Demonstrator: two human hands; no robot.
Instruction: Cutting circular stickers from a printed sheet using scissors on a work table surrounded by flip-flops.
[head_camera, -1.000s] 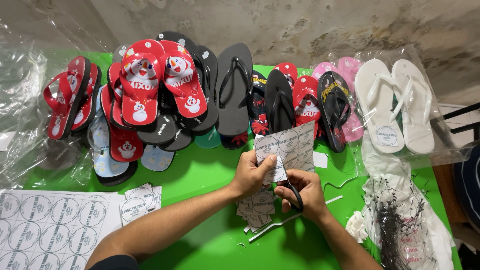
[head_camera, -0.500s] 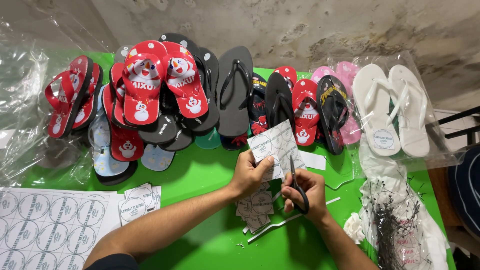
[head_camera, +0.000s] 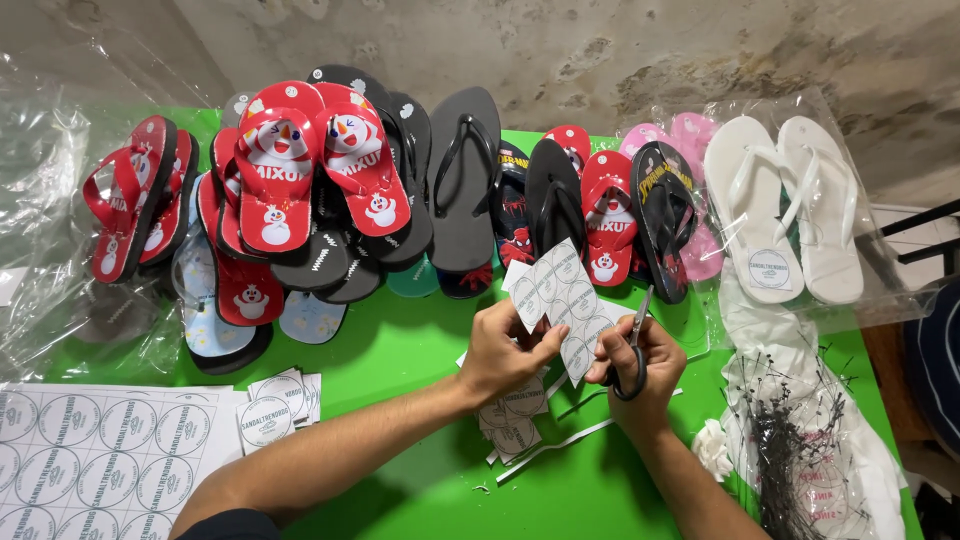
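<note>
The person's left hand (head_camera: 505, 350) is closed in a pinch on the lower left part of a sheet of round paper labels (head_camera: 560, 300), thumb on the near face and fingers behind, holding it raised and tilted above the green table (head_camera: 400, 350); the right hand (head_camera: 640, 365) is closed around the black handles of a pair of scissors (head_camera: 632, 345), fingers through the loops, with the blades pointing up against the sheet's right edge; whether the blades are parted or shut cannot be told from this view; below the two hands, a small heap of cut labels (head_camera: 510, 425) lies on the table with thin white paper strips (head_camera: 560, 445) beside it; at the lower left, a large uncut label sheet (head_camera: 100, 465) lies flat, and a few loose label squares (head_camera: 275, 410) rest just beside its right edge; along the back of the table stand rows of flip-flops: a stack of red snowman-print pairs (head_camera: 300, 170) at the left, a dark grey pair (head_camera: 465, 175) near the middle, black and red pairs (head_camera: 600, 210) behind the raised sheet, and a white pair in a clear bag (head_camera: 785, 205) at the right; crumpled clear plastic bags (head_camera: 50, 220) lie at the far left; a bundle of black plastic ties on white wrapping (head_camera: 790, 450) lies at the right, near the right forearm.
</note>
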